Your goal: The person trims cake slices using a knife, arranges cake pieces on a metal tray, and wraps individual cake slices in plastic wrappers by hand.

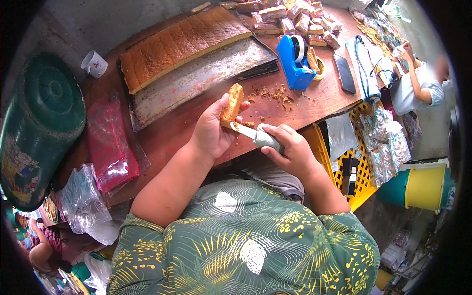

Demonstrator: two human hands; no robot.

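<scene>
Near the table's front edge, my left hand [214, 123] is closed around a golden-brown slice of cake [232, 102], held upright. My right hand [290, 147] grips a knife [243, 130] by its grey-green wrapped handle, and the blade touches the lower end of the slice. Crumbs [275, 93] lie on the table beyond my hands. Behind them a long slab of cake [187, 42], marked into strips, covers the back part of a metal tray [196, 81].
A blue tape dispenser [295, 66], a phone [344, 73] and wrapped slices [295, 17] are on the table. Red plastic packaging [110, 147], a mug [94, 64] and a green bin [42, 118] stand left. Right are a yellow crate [361, 184] and another person [418, 88].
</scene>
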